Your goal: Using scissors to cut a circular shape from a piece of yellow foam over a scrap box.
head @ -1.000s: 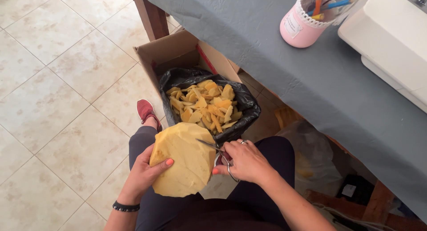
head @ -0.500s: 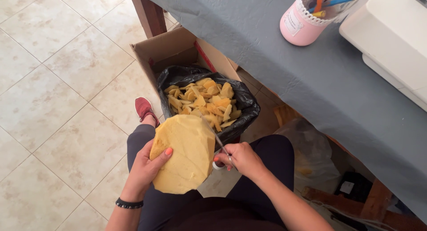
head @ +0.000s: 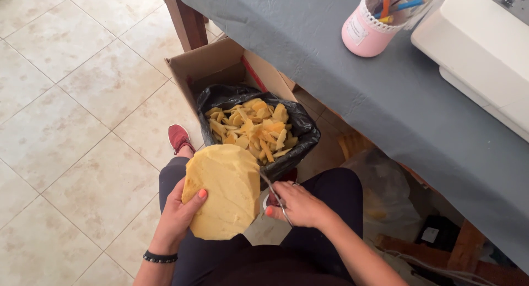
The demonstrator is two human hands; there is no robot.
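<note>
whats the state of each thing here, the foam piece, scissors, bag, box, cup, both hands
yellow foam piece: held up over the lap, edge at the blades
scissors: in the right hand, blades at the foam's right edge
left hand: gripping the foam from below
right hand: closed around the scissors
black bag: open, holding yellow offcuts
cardboard box: open, flaps up
pink cup: upright, holding pens

Bright, even daylight, soft shadows. Floor tiles (head: 82, 99) left of the box (head: 220, 66) well lit, mild sheen, no harsh glare. Under the table (head: 352, 88), right of the box, dim and murky. White machine (head: 479, 49) near overexposed. Slight motion softness overall; edges bend slightly.
</note>
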